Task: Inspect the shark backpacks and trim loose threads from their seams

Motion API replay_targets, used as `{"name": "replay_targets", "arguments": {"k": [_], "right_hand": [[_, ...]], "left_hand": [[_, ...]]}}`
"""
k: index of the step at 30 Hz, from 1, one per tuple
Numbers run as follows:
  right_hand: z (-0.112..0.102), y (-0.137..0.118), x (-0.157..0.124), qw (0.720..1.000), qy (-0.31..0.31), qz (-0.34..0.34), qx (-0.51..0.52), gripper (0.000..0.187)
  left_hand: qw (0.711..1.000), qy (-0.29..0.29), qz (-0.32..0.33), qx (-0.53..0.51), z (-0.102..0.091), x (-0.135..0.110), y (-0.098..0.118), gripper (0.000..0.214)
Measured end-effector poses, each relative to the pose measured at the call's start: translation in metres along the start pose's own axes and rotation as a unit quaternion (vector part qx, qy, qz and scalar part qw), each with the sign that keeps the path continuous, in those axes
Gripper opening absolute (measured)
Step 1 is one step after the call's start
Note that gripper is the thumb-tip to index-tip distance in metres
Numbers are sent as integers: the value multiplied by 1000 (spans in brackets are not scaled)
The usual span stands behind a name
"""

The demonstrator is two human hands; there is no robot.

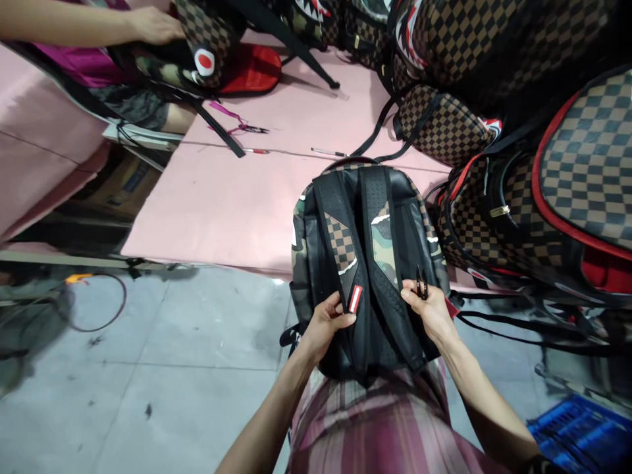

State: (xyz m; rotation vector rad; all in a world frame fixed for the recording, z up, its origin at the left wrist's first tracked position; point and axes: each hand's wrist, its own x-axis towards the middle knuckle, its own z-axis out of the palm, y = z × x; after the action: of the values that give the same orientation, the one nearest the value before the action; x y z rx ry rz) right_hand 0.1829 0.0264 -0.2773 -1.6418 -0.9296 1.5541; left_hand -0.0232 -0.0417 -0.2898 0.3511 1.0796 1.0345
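A black backpack (368,217) with camouflage sides and checkered strap patches lies back-up, half on the pink table (237,197) and half against my lap. My left hand (328,322) pinches its left shoulder strap, close to a red and white tag (355,297). My right hand (428,308) rests on the right shoulder strap, fingers closed on small black thread snips (421,284) that point upward.
Several brown checkered backpacks (567,164) are piled at the right. Another person's hand (155,26) works on a backpack at the far left. Pens and pink-handled snips (237,122) lie on the table. A blue crate (582,431) stands on the grey floor at lower right.
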Motion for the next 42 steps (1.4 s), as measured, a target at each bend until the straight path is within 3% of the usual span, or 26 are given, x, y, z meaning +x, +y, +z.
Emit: {"name": "replay_targets", "arguments": {"k": [15, 18, 19, 21, 23, 25, 27, 29, 32, 38, 40, 42], "right_hand": [[-1, 0, -2, 999, -9, -31, -17, 35], [-1, 0, -2, 999, -9, -30, -22, 36], [-1, 0, -2, 999, -9, -31, -23, 36], [0, 0, -2, 999, -7, -32, -22, 35], [0, 0, -2, 999, -7, -29, -17, 34], [1, -1, -3, 1000, -10, -24, -12, 32], [0, -1, -3, 1000, -11, -23, -11, 31], [-1, 0, -3, 1000, -11, -24, -13, 30], [-2, 1, -1, 999, -7, -27, -18, 31], [-3, 1, 1, 999, -18, -32, -32, 31], [-3, 0, 0, 999, -24, -29, -34, 31], [-2, 0, 1, 998, -34, -39, -47, 32]], "left_hand": [[999, 21, -2, 27, 3, 0, -1, 44], [985, 110, 70, 117, 7, -3, 1, 51], [962, 165, 130, 171, 9, -4, 3, 54], [872, 262, 271, 312, 17, -4, 9, 47], [758, 276, 369, 462, 28, 2, 15, 27], [676, 240, 401, 570, 39, 14, 18, 14], [633, 214, 400, 628, 47, 28, 19, 13], [608, 207, 393, 657, 53, 39, 18, 15], [600, 195, 383, 675, 57, 44, 16, 16], [617, 150, 342, 692, 62, 46, 20, 13], [651, 131, 326, 673, 59, 47, 22, 10], [711, 106, 312, 622, 54, 45, 26, 10]]}}
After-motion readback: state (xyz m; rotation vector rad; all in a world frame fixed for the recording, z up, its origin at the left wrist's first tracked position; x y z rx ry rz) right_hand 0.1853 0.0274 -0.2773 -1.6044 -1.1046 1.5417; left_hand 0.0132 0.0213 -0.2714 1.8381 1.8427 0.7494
